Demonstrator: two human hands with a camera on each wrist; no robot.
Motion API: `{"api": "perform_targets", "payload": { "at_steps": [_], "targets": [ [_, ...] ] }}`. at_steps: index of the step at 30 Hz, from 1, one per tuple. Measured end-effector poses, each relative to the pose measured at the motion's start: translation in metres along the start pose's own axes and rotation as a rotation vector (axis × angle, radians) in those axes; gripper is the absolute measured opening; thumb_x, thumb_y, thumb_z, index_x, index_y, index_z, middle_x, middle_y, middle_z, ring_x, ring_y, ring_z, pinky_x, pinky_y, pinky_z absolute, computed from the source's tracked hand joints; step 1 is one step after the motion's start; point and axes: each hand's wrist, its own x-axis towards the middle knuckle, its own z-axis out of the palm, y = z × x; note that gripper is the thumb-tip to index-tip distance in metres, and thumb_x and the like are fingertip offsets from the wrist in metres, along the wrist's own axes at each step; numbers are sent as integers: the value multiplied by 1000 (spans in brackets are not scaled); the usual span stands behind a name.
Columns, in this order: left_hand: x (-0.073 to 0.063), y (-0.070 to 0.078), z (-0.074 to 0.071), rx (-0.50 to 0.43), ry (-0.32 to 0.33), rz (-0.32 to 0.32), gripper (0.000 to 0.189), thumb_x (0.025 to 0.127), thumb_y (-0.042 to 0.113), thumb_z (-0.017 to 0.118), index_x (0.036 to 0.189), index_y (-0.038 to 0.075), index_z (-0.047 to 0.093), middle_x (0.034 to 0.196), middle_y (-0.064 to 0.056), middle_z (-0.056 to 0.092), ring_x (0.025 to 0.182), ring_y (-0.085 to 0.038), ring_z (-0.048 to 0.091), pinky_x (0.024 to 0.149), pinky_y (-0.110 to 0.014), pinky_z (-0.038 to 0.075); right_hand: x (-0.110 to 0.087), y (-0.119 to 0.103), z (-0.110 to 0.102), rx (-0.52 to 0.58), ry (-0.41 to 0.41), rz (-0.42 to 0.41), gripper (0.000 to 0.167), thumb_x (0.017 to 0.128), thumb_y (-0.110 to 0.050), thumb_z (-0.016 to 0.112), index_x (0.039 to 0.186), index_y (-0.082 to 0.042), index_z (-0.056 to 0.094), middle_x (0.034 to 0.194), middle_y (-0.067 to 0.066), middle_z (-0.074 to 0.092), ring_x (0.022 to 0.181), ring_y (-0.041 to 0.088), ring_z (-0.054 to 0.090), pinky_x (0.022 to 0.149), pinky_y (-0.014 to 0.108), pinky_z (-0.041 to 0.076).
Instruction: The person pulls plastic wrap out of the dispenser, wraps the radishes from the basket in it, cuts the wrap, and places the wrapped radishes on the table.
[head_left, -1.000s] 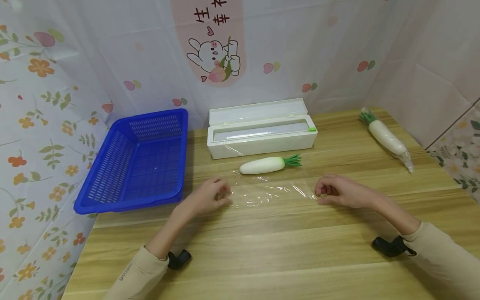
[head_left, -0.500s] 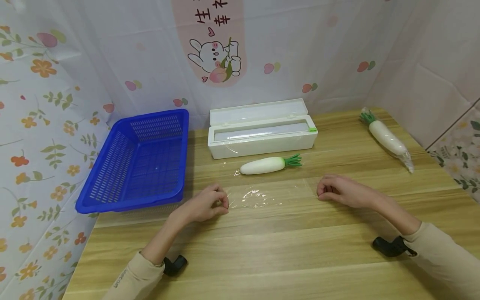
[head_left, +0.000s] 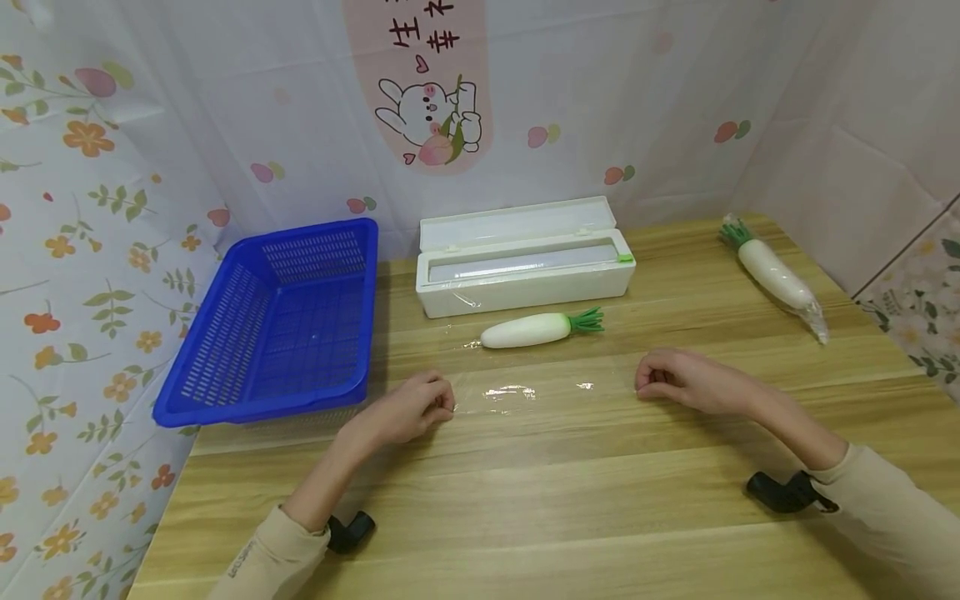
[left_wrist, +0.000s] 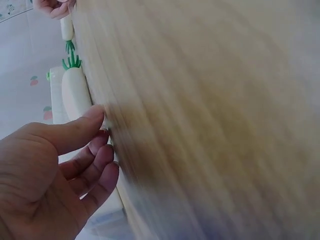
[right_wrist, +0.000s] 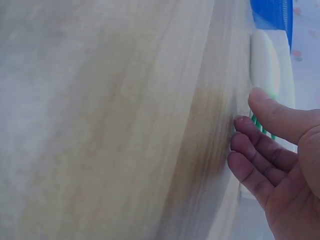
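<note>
A sheet of clear plastic wrap (head_left: 517, 392) stretches low over the table between my two hands, its glints showing in the head view. My left hand (head_left: 416, 408) pinches its near left corner, thumb and fingertips together. At the near right corner, my right hand (head_left: 686, 382) pinches the film the same way. Just beyond the hands lies a white radish (head_left: 525, 331) with green stalks, on the far part of the film, tip to the left. In the left wrist view the radish (left_wrist: 76, 92) appears past my thumb.
Behind the radish stands a white wrap dispenser box (head_left: 525, 287), lid up, film trailing over its front. A blue plastic basket (head_left: 367, 333) sits at the left. Toward the right back edge lies a second radish (head_left: 776, 275), wrapped in plastic. Printed cloth hangs behind the table.
My left hand has shifted slightly left and toward me, while the right has barely moved. The film between them looks flatter, with fewer creases. The radish and box stay put.
</note>
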Motion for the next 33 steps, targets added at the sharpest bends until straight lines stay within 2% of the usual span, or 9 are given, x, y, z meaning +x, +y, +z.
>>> {"api": "perform_targets", "payload": {
  "at_steps": [5, 10, 14, 18, 25, 28, 33],
  "targets": [
    [0, -2, 1, 20, 9, -2, 13, 97, 2, 65, 88, 9, 58, 91, 1, 56, 85, -12, 54, 76, -30, 50, 0, -2, -1, -4, 8, 2, 6, 98, -19, 66, 95, -14, 65, 84, -8, 59, 75, 4, 51, 64, 23, 46],
    [1, -3, -2, -43, 55, -37, 15, 98, -5, 56, 91, 8, 53, 85, 0, 54, 79, -11, 51, 69, -28, 48, 0, -3, -3, -36, 77, -18, 3, 98, -16, 67, 95, -15, 66, 85, -9, 60, 75, 4, 52, 64, 24, 46],
    [3, -1, -8, -60, 140, -32, 12, 97, -7, 57, 95, 4, 54, 81, -2, 56, 74, -12, 51, 65, -29, 48, 0, -4, -8, -97, 171, -46, 7, 95, -8, 69, 93, -14, 66, 84, -8, 62, 74, 3, 54, 61, 24, 47],
    [7, 1, -13, -53, 237, -9, 7, 97, -4, 61, 101, 1, 58, 83, -3, 59, 75, -13, 54, 66, -30, 50, 3, -5, -13, -145, 271, -87, 12, 91, 0, 72, 92, -11, 67, 81, -7, 64, 71, 2, 57, 59, 24, 49],
    [14, 1, -16, -81, 393, 33, 10, 95, -7, 62, 104, -3, 60, 84, -5, 60, 74, -15, 56, 64, -27, 50, 9, -6, -22, -179, 397, -150, 22, 86, 7, 74, 92, -12, 65, 72, -10, 61, 63, 4, 58, 55, 20, 46],
    [19, 2, -17, -94, 460, 23, 9, 95, -6, 63, 104, -4, 63, 85, -7, 61, 75, -16, 57, 65, -27, 50, 13, -5, -27, -214, 436, -141, 22, 85, 8, 75, 92, -10, 65, 75, -8, 61, 65, 3, 56, 58, 20, 47],
    [27, 3, -19, -119, 559, -39, 5, 96, -4, 64, 101, -3, 66, 87, -9, 61, 79, -20, 59, 67, -28, 51, 23, -7, -33, -248, 486, -97, 16, 87, 6, 74, 92, -7, 65, 79, -6, 62, 70, 4, 55, 62, 21, 47]
  ]
}}
